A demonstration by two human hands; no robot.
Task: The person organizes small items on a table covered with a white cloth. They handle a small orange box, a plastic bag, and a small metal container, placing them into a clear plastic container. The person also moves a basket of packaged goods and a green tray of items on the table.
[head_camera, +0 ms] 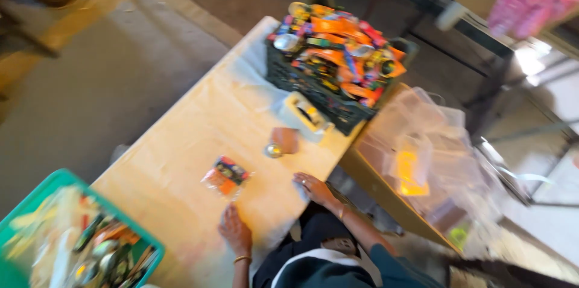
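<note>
My left hand rests flat on the pale wooden table, fingers apart, just below a small orange and black packet in clear wrap. At the table's near edge my right hand lies with fingers spread and holds nothing. A small shiny round object and a brown card lie a little beyond the right hand. The picture is blurred by motion.
A dark crate heaped with orange packets stands at the far end, a white tape dispenser leaning against it. A green crate of mixed items sits at lower left. A cardboard box with clear bags stands right of the table.
</note>
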